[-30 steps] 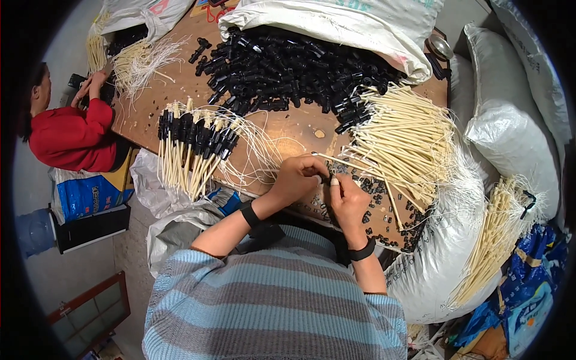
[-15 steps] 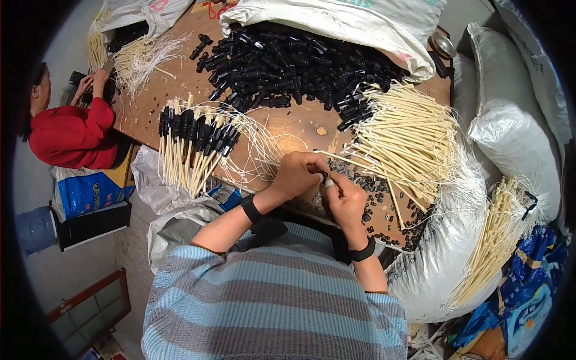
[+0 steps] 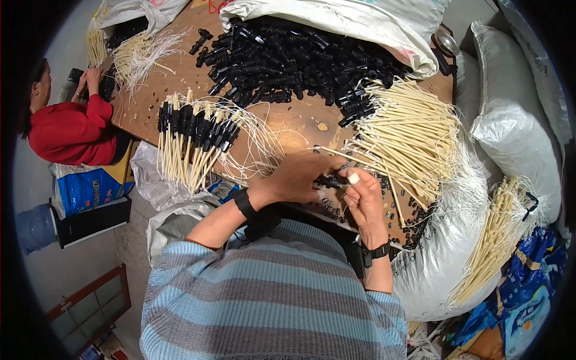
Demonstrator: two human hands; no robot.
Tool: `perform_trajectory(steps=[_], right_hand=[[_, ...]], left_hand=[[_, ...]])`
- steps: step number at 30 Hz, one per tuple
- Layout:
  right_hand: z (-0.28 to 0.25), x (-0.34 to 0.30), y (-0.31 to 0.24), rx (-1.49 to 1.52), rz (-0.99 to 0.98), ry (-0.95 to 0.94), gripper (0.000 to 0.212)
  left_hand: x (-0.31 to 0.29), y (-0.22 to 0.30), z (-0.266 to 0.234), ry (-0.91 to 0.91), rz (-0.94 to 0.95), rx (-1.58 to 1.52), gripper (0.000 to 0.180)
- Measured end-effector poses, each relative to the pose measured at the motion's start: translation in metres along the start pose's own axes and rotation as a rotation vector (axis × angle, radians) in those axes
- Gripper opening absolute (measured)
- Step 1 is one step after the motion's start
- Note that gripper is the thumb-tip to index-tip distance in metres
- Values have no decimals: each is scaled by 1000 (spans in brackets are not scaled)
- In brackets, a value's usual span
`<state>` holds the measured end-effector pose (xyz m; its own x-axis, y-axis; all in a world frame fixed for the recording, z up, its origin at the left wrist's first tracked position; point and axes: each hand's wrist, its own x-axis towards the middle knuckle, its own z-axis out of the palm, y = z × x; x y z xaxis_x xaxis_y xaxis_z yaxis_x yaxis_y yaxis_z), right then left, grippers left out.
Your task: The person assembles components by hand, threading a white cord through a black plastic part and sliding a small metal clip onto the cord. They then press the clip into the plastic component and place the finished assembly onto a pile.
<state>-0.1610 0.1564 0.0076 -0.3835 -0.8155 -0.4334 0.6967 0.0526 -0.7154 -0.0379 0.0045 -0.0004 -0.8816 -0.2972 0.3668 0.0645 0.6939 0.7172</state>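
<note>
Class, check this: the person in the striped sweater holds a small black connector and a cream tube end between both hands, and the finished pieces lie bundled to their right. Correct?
Not quite. The head view shows the finished pieces, cream tubes with black caps, on the person's left. The left hand and right hand do meet at a black connector and a cream tube end.

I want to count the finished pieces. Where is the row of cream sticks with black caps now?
In the head view, the capped sticks lie fanned on the wooden table, ahead-left of the left hand, below the pile of loose black caps.
</note>
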Motion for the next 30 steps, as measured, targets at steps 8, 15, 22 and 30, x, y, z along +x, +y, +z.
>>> perform_trajectory(steps=[8, 15, 22, 30], right_hand=[[-3, -12, -1, -1085, -457, 52, 31], [10, -10, -4, -1808, -836, -52, 32], [31, 13, -11, -1116, -147, -17, 15], [64, 31, 8, -1089, -614, -41, 29]], left_hand=[[-8, -17, 2, -258, -234, -15, 38], [-10, -9, -3, -244, -232, 208, 30], [-20, 8, -25, -109, 5, 377, 28], [-46, -13, -84, 198, -91, 469, 20]])
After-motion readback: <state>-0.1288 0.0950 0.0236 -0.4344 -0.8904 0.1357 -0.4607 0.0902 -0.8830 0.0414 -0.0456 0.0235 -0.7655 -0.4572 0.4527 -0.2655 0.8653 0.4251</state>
